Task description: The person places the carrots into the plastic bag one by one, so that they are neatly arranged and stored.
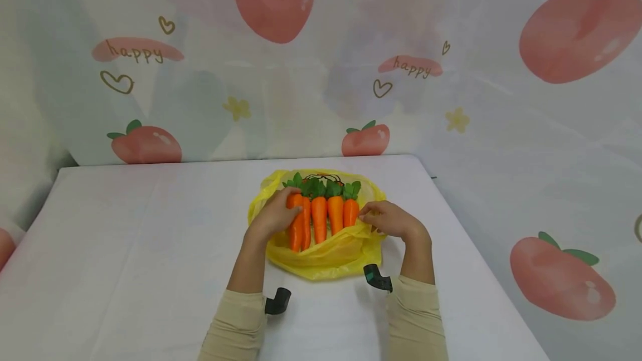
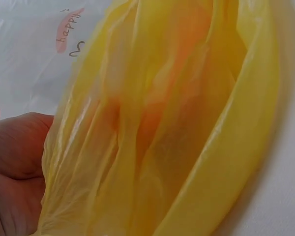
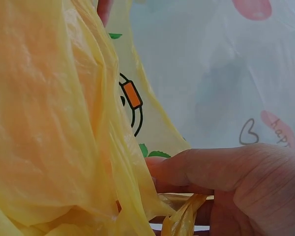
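Note:
A yellow plastic bag lies open on the white table, its mouth spread around several orange carrots with green leafy tops, lined up side by side. At the bag's left side, my left hand reaches in over the rim, thumb and fingers around the upper part of the leftmost carrot. The left wrist view has the bag's wall hiding those fingertips. On the other side, my right hand pinches the bag's edge beside the rightmost carrot. Gathered yellow plastic passes between its fingers in the right wrist view.
The white tabletop extends left and in front of the bag. A fruit-printed curtain hangs behind the table and along its right side. Black curved mounts stick out from both wrists, near the bag's front.

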Tool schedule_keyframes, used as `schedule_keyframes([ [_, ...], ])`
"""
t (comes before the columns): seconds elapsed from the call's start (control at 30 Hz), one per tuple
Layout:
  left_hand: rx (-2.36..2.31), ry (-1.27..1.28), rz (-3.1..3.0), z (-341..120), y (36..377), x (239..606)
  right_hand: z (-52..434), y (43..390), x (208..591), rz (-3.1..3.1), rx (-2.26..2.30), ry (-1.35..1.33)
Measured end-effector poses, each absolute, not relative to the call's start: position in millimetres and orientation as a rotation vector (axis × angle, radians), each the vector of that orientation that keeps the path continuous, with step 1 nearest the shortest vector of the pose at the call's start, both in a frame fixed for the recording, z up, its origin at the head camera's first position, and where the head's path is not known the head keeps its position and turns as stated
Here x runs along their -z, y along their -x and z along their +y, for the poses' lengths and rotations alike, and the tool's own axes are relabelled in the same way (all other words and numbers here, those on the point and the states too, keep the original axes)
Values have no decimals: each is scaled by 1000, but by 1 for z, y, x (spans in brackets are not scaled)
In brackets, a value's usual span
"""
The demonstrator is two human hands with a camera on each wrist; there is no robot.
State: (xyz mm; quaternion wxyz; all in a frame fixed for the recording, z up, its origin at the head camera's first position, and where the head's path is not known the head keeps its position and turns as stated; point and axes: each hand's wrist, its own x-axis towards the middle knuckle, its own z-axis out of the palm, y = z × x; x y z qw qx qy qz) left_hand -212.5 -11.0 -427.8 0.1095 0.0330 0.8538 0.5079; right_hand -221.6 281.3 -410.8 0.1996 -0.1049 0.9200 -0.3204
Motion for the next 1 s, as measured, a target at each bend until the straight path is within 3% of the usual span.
schedule_keyframes([
  [0.4, -1340, 79, 2487, -14, 215, 430, 282, 223, 414, 2575, 910, 287],
  [1.0, -1409, 101, 2483, -18, 219, 438, 282, 224, 410, 2568, 888, 276],
])
